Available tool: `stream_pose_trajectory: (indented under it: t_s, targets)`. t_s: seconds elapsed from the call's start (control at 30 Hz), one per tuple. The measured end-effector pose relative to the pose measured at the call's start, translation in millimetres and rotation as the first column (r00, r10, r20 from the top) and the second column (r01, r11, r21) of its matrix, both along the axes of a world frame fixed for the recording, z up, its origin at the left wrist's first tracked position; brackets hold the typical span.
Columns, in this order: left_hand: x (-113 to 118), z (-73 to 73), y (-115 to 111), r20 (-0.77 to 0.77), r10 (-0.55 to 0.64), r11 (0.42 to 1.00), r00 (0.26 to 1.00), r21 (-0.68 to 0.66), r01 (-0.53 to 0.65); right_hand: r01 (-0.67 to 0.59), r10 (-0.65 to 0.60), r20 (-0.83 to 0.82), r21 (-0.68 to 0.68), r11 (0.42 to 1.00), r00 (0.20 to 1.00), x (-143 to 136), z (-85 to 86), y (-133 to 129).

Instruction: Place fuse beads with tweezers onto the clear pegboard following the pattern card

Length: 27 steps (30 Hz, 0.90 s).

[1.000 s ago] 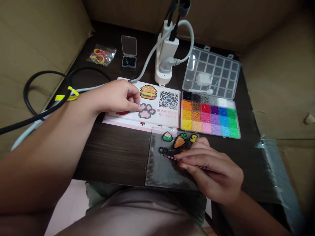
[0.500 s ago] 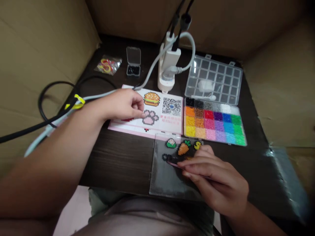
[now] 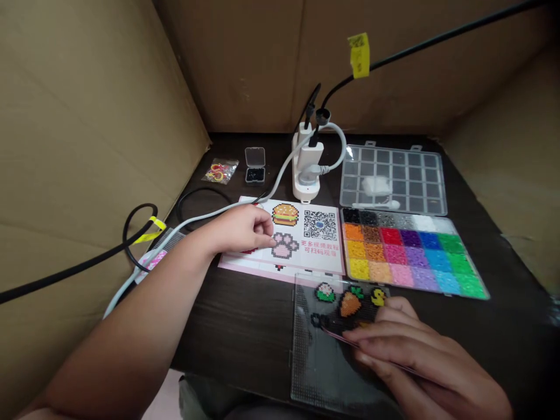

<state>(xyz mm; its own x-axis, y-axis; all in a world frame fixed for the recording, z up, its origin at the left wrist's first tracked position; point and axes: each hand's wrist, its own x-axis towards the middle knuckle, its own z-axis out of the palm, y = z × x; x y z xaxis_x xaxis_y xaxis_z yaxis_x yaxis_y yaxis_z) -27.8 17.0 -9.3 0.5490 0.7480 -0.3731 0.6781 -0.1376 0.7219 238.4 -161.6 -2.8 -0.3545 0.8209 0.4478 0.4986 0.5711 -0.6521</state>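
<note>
Pink tweezers (image 3: 343, 339) are held in my right hand (image 3: 420, 356), with their tip at a small black bead shape (image 3: 318, 320) on the clear pegboard (image 3: 319, 373). Along the board's top are a pink, white and green bead figure (image 3: 325, 293), an orange carrot (image 3: 350, 303) and a yellow duck (image 3: 378, 297). Part of the board is hidden by my right hand. My left hand (image 3: 245, 228) rests on the printed pattern sheet (image 3: 320, 256), fingers curled together beside the pink paw picture (image 3: 284, 245); whether they hold anything is hidden.
A sorted bead box (image 3: 411, 251) has its clear lid (image 3: 394, 175) open behind it. A white power strip (image 3: 306, 169) with cables stands behind the sheet. Further left are a small black-bead case (image 3: 255, 174) and a plastic bag (image 3: 221, 171). Cardboard walls surround the table.
The camera view has shifted, so the table items appear lower and further right. Both hands keep nearly the same places relative to the sheet and the pegboard.
</note>
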Motion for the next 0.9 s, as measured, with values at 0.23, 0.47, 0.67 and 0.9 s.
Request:
stream_pose_trajectory:
  t_s: [0.23, 0.47, 0.67, 0.9]
  targets:
    - [-0.2, -1.2, 0.7, 0.004, 0.000, 1.000, 1.000, 0.025, 0.000, -0.051, 0.051, -0.010, -0.024, 0.998, 0.999, -1.5, 3.3, 4.2]
    - [3.1, 3.8, -0.3, -0.046, 0.036, 0.999, 0.998, -0.005, -0.036, -0.058, 0.053, -0.078, -0.066, 0.996, 0.996, -2.2, 0.4, -1.0]
    - [3.7, 5.5, 0.6, -0.096, 0.054, 0.999, 0.994, 0.004, -0.054, -0.036, 0.026, -0.121, -0.082, 0.996, 0.992, -3.7, -1.4, 0.0]
    - [4.2, 7.5, 0.1, -0.159, 0.059, 0.998, 0.985, -0.016, -0.063, -0.038, 0.029, -0.113, -0.079, 0.996, 0.993, -3.2, -1.6, -1.0]
